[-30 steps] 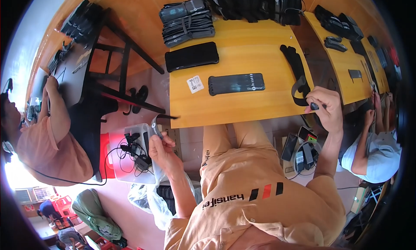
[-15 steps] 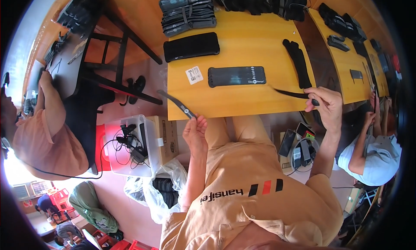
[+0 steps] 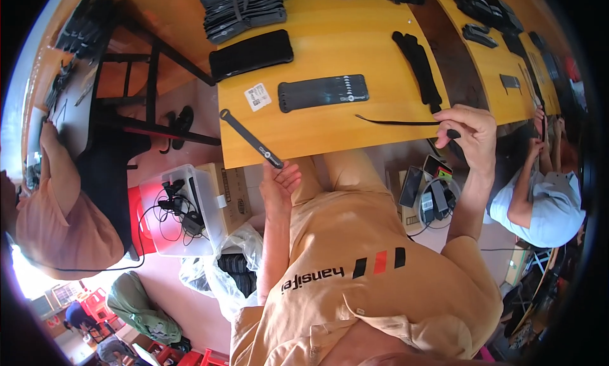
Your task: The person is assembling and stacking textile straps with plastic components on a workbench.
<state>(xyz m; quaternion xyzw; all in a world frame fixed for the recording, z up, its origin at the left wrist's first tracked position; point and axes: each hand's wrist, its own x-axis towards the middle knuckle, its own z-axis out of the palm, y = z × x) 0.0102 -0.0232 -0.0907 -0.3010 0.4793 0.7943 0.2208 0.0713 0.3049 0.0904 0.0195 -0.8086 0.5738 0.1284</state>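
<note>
My left hand (image 3: 281,185) is low at the table's front edge, thumb and fingers closed on one end of a dark hook-and-loop strap (image 3: 248,136). That strap slants up and left over the table corner, with a slot at its far end and pale print near my fingers. At the right, my right hand (image 3: 468,134) pinches a second thin black strap (image 3: 401,121), seen nearly edge-on and pointing left. Between the hands, a flat dark pack of straps (image 3: 323,93) with a row of pale marks lies on the table. A black bunch of straps (image 3: 417,67) lies above my right hand.
Left on the yellow table (image 3: 304,134) are a white label (image 3: 257,97), a black folded bundle (image 3: 252,55) and a banded stack (image 3: 244,17). Below stand a clear bin of cables (image 3: 181,207) and a plastic bag (image 3: 216,274). Co-workers sit left (image 3: 70,220) and right (image 3: 539,201).
The whole view has shifted, so the table sits farther left and higher. My left strap has swung rightward over the table corner. The right strap now shows longer and straighter. Both hands keep their straps.
</note>
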